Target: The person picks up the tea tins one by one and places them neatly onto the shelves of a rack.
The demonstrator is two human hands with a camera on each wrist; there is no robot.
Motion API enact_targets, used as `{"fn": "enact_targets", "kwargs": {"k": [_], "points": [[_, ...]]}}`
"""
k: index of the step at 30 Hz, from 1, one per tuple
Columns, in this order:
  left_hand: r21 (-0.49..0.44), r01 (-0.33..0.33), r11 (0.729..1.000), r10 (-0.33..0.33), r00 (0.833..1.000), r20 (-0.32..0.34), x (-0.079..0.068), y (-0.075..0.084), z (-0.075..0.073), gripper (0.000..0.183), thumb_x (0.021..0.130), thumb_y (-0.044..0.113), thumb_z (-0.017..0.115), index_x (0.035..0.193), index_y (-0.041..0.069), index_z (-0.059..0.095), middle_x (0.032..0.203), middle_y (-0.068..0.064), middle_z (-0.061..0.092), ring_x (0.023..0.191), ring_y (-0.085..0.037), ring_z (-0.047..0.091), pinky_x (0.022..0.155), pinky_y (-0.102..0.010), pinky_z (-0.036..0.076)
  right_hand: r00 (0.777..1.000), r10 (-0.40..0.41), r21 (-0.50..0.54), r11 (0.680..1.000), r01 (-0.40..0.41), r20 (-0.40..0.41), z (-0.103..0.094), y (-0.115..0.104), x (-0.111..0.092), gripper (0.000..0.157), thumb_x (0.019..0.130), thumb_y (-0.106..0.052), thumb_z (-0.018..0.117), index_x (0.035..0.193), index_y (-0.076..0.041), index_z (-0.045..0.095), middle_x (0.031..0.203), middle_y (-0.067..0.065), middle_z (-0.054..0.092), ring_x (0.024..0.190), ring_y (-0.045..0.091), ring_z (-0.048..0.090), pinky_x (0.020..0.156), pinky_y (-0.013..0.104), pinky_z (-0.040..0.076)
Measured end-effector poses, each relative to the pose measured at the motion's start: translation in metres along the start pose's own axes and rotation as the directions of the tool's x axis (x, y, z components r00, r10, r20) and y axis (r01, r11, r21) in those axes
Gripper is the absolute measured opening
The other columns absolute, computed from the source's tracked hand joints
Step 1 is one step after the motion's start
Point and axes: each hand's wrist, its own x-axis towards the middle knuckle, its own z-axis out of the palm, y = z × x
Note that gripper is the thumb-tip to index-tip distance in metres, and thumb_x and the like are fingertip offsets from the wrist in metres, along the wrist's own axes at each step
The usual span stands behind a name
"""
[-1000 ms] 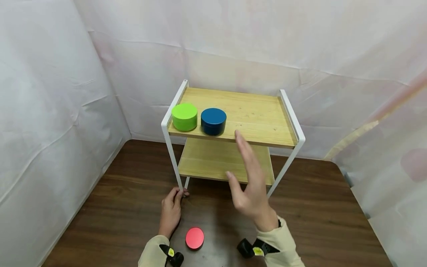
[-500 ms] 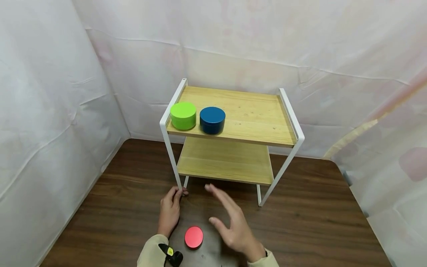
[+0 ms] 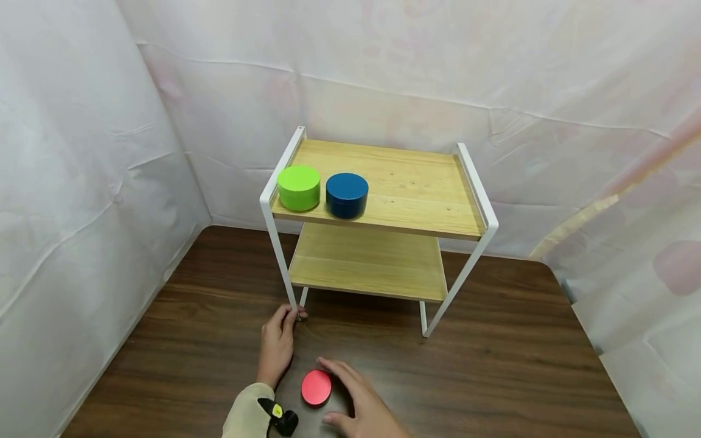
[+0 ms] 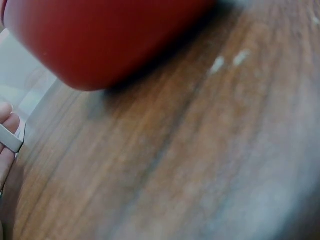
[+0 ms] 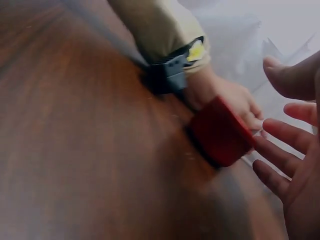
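At the foot of the shelf's front left leg, my left hand (image 3: 277,344) grips the white metal frame (image 3: 283,267) between thumb and fingers. A small round red tin (image 3: 316,387) stands on the table just right of that forearm. My right hand (image 3: 358,401) is beside the tin on its right, thumb and fingers spread apart and holding nothing. In the right wrist view, the outstretched fingers (image 5: 282,145) appear close to the red tin (image 5: 220,132). The left wrist view shows the tin's red side (image 4: 105,40) large and near. A lime green tin (image 3: 299,188) and a dark blue tin (image 3: 347,195) sit on the upper shelf.
The two-tier shelf has a wooden top board (image 3: 416,182) and a lower board (image 3: 372,261). It stands on a dark wooden table (image 3: 509,340). White cloth (image 3: 383,61) hangs behind and at both sides.
My right hand has come down from in front of the shelf toward me, ending beside the red tin. The left hand keeps its hold on the leg, and the tins stay where they were.
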Motion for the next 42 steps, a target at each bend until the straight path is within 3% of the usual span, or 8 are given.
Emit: {"fn": "enact_targets", "kwargs": {"k": [4,11,21,25,31,42], "points": [[0.002,-0.032,0.999,0.032,0.999,-0.01,0.003,0.0,0.0,0.025,0.112,0.019,0.053,0.108,0.006,0.074,0.097,-0.003,0.08,0.1,-0.012,0.075,0.089,-0.013,0.053,1.0,0.029,0.008,1.0,-0.029,0.007,0.008,0.005,-0.001,0.083,0.098,-0.031,0.078,0.166,-0.022,0.033,0.166,-0.003,0.044,0.151,0.019,0.045,0.122,0.036,0.04],[-0.005,-0.047,0.999,0.047,0.999,-0.023,0.004,-0.001,0.0,0.025,0.112,0.018,0.054,0.105,0.007,0.074,0.095,-0.004,0.08,0.098,-0.014,0.075,0.088,-0.012,0.052,0.996,0.074,0.016,0.997,-0.073,-0.054,0.019,0.009,0.001,0.088,0.094,-0.023,0.081,0.167,-0.024,0.031,0.162,-0.006,0.047,0.15,0.018,0.046,0.121,0.034,0.041],[0.008,-0.026,1.0,0.026,1.0,0.004,0.003,0.001,0.001,0.027,0.112,0.023,0.052,0.109,0.008,0.074,0.098,-0.001,0.08,0.102,-0.014,0.075,0.091,-0.013,0.052,0.984,0.039,-0.042,0.998,-0.047,-0.174,0.028,0.014,0.006,0.077,0.098,-0.026,0.078,0.163,-0.018,0.038,0.149,-0.002,0.06,0.136,0.017,0.057,0.116,0.036,0.046],[0.005,-0.028,1.0,0.028,1.0,-0.002,0.003,0.003,0.0,0.027,0.113,0.022,0.052,0.109,0.008,0.074,0.099,-0.004,0.08,0.103,-0.017,0.075,0.09,-0.012,0.052,0.981,0.067,-0.048,0.996,-0.077,-0.182,0.031,0.013,0.007,0.077,0.097,-0.031,0.079,0.162,-0.021,0.039,0.15,-0.006,0.059,0.137,0.016,0.056,0.115,0.039,0.047],[-0.005,0.007,1.0,-0.007,1.0,0.006,0.0,0.005,-0.001,0.025,0.112,0.023,0.052,0.109,0.009,0.074,0.1,-0.003,0.079,0.103,-0.013,0.074,0.09,-0.015,0.054,0.974,0.128,-0.072,0.987,-0.144,-0.186,0.036,0.015,0.006,0.069,0.097,-0.039,0.077,0.157,-0.026,0.048,0.149,-0.008,0.058,0.138,0.018,0.056,0.112,0.044,0.05],[0.005,0.025,1.0,-0.025,0.999,0.022,-0.002,0.003,-0.001,0.027,0.113,0.024,0.051,0.113,0.008,0.073,0.101,0.001,0.079,0.104,-0.011,0.073,0.091,-0.021,0.056,0.972,0.143,-0.029,0.988,-0.151,-0.187,0.037,0.019,0.004,0.063,0.097,-0.045,0.075,0.154,-0.029,0.053,0.147,-0.011,0.06,0.137,0.016,0.057,0.112,0.044,0.05]]}}
